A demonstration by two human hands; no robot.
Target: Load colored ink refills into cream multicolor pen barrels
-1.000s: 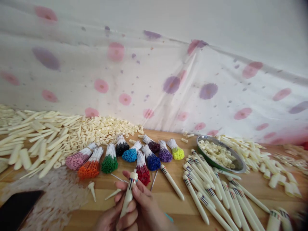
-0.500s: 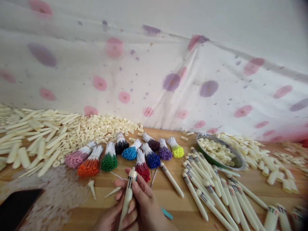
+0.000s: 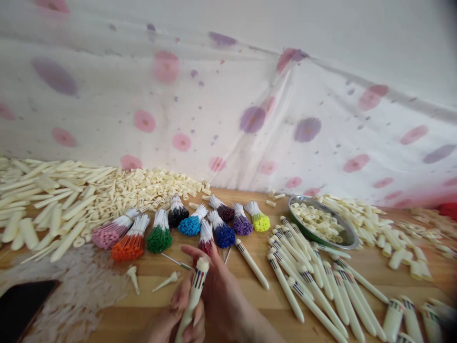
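My left hand [image 3: 174, 312] is wrapped round a thick cream multicolour pen [image 3: 192, 302], held tilted with its capped top pointing up and away. Coloured sliders show in the slots near that top. Just beyond the pen, my right hand [image 3: 226, 293] has its fingers apart, in front of the red-tipped refill bundle [image 3: 206, 233]; part of it is hidden behind the pen. A loose refill with a green tip [image 3: 176, 261] lies left of the hand. Two cream cone-shaped tips, one upright-looking [image 3: 133, 278] and one slanted [image 3: 166, 281], lie on the wood.
Several bundles of colour-tipped refills, such as the orange bundle [image 3: 129, 240], stand across the middle. Finished-looking pens [image 3: 310, 286] lie at right near a metal bowl [image 3: 352, 238] of small cream parts. Cream tubes [image 3: 43, 209] pile up left, above a dark phone [image 3: 24, 307].
My right hand has let go of the pen and moved slightly away, its fingers spreading. The pen stays in my left hand, a little lower. The view has shifted slightly.
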